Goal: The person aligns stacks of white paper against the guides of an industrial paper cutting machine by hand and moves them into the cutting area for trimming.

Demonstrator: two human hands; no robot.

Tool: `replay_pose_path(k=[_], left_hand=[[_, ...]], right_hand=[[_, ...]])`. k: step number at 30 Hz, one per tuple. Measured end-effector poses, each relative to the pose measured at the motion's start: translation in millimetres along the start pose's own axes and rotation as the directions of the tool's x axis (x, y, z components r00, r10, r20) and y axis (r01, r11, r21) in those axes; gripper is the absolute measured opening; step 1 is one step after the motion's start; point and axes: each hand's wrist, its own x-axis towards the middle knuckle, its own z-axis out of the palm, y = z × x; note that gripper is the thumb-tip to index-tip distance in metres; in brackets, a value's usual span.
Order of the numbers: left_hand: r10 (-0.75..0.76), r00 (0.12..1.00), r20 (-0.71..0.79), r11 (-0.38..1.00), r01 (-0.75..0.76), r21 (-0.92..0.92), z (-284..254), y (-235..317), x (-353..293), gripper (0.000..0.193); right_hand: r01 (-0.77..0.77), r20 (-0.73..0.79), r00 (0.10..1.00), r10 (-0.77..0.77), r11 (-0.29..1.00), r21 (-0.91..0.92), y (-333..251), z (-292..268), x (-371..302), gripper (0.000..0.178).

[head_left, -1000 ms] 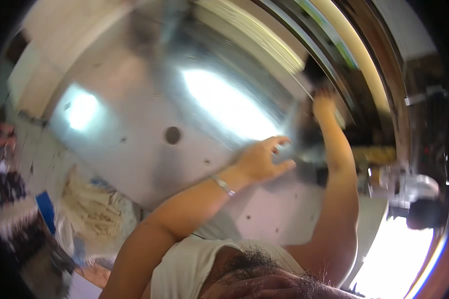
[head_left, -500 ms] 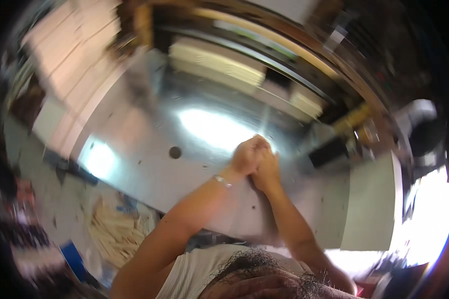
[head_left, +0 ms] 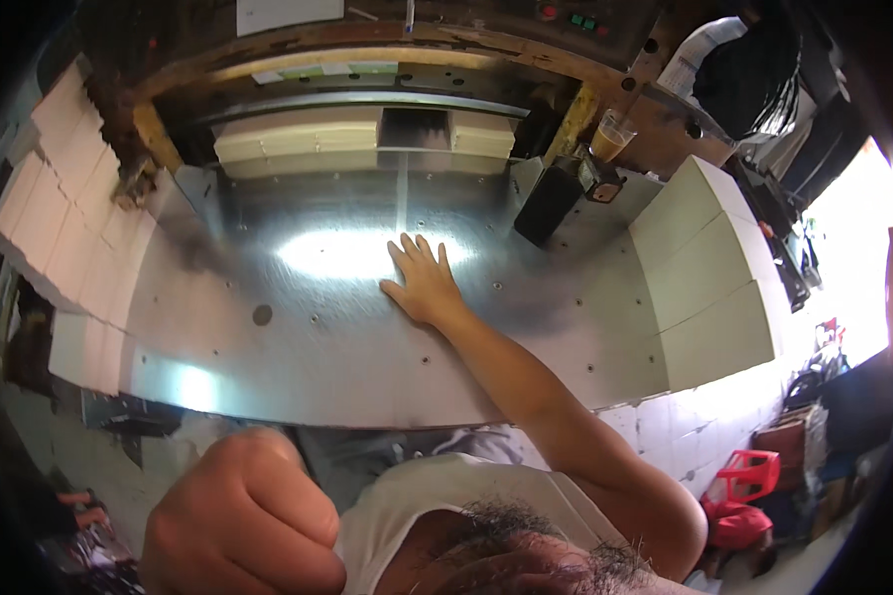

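Observation:
My right hand (head_left: 427,283) lies palm down on a shiny metal table (head_left: 367,372), fingers spread and pointing away from me. Nothing shows under it. Close to the camera at the lower left, my left hand (head_left: 243,521) is raised in a fist. Its fingers are curled in, so whatever it may hold is hidden. Beyond the right hand, a row of cream paper stacks (head_left: 313,134) stands at the back of the table, beneath a horizontal metal bar (head_left: 347,99). A dark gap parts the stacks right of the middle.
White paper stacks (head_left: 709,268) line the table's right side; more stacks (head_left: 60,208) rise at the left. A black block (head_left: 549,203) sits at the right rear, near a clear cup with brown drink (head_left: 613,136). A red plastic stool (head_left: 749,474) stands at lower right.
My hands were together over the table and have parted. The left has come back toward the camera as a fist; the right now lies flat. The view has turned and sharpened.

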Motion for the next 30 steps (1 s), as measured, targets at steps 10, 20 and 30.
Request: replay_pose_path(k=[10, 20, 30], left_hand=[[0.142, 0.835, -0.532, 0.879, 0.14, 0.455, 58.9, 90.5, -78.4, 0.029], [0.126, 0.732, -0.67, 0.673, 0.433, 0.599, -45.7, 143.0, -151.2, 0.037], [0.805, 0.381, -0.455, -0.143, 0.869, 0.474, -242.4, 330.9, -285.7, 0.056]], right_hand=[[0.024, 0.013, 1.0, -0.024, 1.0, -0.004, -3.2, -4.0, 9.9, 0.077], [0.027, -0.025, 0.999, -0.027, 1.0, -0.002, 8.2, 11.6, 10.8, 0.079], [0.043, -0.019, 0.999, -0.043, 0.999, 0.012, 3.2, 8.2, 13.7, 0.074]])
